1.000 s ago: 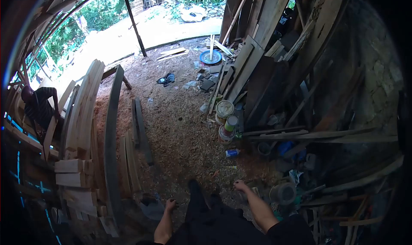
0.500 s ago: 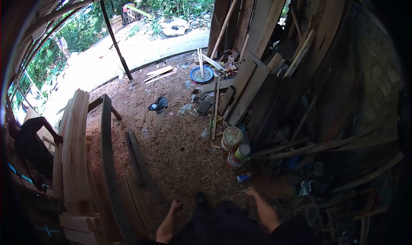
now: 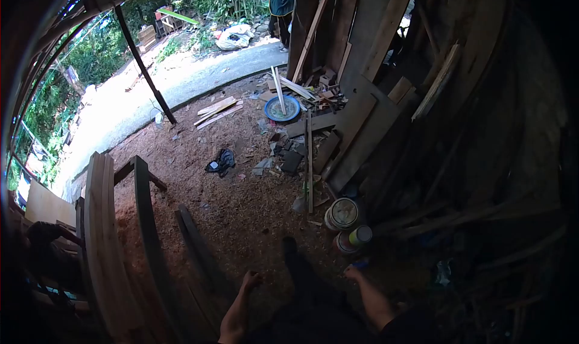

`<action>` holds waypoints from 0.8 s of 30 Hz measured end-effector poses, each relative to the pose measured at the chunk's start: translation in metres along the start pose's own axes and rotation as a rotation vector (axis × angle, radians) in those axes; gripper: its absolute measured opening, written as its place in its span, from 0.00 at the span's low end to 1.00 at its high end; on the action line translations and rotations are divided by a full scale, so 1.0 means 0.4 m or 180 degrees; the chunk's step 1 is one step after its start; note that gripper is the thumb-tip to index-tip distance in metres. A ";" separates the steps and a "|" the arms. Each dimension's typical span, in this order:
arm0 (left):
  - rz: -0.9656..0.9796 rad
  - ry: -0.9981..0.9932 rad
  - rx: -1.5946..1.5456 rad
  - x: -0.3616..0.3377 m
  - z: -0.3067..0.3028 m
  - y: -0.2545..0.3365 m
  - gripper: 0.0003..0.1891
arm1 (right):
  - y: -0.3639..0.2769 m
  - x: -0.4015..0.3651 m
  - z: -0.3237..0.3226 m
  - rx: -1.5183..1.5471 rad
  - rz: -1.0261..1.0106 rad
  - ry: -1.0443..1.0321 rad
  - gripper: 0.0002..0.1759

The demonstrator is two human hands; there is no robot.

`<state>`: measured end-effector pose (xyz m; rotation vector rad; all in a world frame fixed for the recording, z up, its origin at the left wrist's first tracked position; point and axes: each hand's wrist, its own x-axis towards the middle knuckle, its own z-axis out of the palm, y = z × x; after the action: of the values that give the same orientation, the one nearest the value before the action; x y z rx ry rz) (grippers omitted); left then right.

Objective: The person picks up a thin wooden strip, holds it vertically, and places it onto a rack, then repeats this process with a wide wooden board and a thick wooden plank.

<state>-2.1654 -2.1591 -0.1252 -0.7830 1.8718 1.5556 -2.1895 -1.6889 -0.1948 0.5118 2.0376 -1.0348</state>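
Note:
My left hand [image 3: 252,280] hangs low in front of me over the shavings-covered ground, its fingers curled in, with no object showing in it. Long dark boards [image 3: 196,241] lie on the ground to its left. On the other side, my right hand [image 3: 351,273] is also loosely closed and shows nothing in its grasp. Just beyond it lies a blue item [image 3: 360,264], mostly in shadow. A lidded bucket [image 3: 345,213] and a smaller can [image 3: 362,235] stand further ahead. Neither hand touches any of these. One foot [image 3: 289,245] is stretched forward between the hands.
Stacked planks [image 3: 99,217] and a wooden trestle [image 3: 142,187] stand left, with a person [image 3: 45,247] beside them. Boards [image 3: 362,139] lean at right. Ahead are a blue basin [image 3: 281,109], a black plastic bag [image 3: 221,162] and wood scraps. Another person [image 3: 281,0] stands by the path.
My view has moved forward and tilted, and one foot now reaches ahead. The buckets sit closer to my right hand's side. A person has appeared at the top, near the path.

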 end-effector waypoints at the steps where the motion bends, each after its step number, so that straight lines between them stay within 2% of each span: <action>1: -0.0132 -0.0048 0.0169 0.030 -0.029 0.030 0.15 | 0.021 0.077 -0.003 -0.0136 -0.0076 -0.0047 0.11; 6: -0.0340 -0.0021 0.0265 0.160 -0.163 0.137 0.14 | -0.103 0.359 -0.005 -0.0556 -0.0008 -0.0279 0.12; 8: -0.0579 0.0028 0.0331 0.222 -0.235 0.200 0.13 | -0.179 0.443 -0.021 -0.2343 -0.1502 -0.0938 0.11; 10: -0.0530 -0.0022 0.0500 0.279 -0.293 0.281 0.13 | -0.359 0.396 -0.062 -0.0105 -0.0451 -0.0191 0.11; 12: -0.0520 0.0047 0.0606 0.353 -0.333 0.360 0.13 | -0.541 0.356 -0.123 0.0393 -0.0153 0.0351 0.10; 15: -0.0228 0.0156 0.0328 0.444 -0.373 0.511 0.15 | -0.693 0.400 -0.173 0.0664 -0.0208 0.0529 0.13; 19: 0.0101 0.0197 0.0194 0.595 -0.412 0.660 0.16 | -0.827 0.436 -0.204 0.0936 -0.0045 0.0356 0.11; 21: 0.0100 0.0197 0.0192 0.661 -0.432 0.728 0.16 | -0.878 0.465 -0.207 0.0871 0.0131 0.0314 0.11; 23: 0.0107 0.0165 0.0198 0.720 -0.466 0.789 0.16 | -0.921 0.496 -0.208 0.0289 0.0384 0.0137 0.11; 24: 0.0055 0.0115 0.0258 0.758 -0.493 0.802 0.16 | -0.954 0.497 -0.206 0.0442 0.0418 0.0101 0.11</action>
<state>-2.6181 -2.3286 -0.1130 -0.7654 1.9596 1.4753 -2.5940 -1.8453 -0.1323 0.7287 1.9401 -1.0992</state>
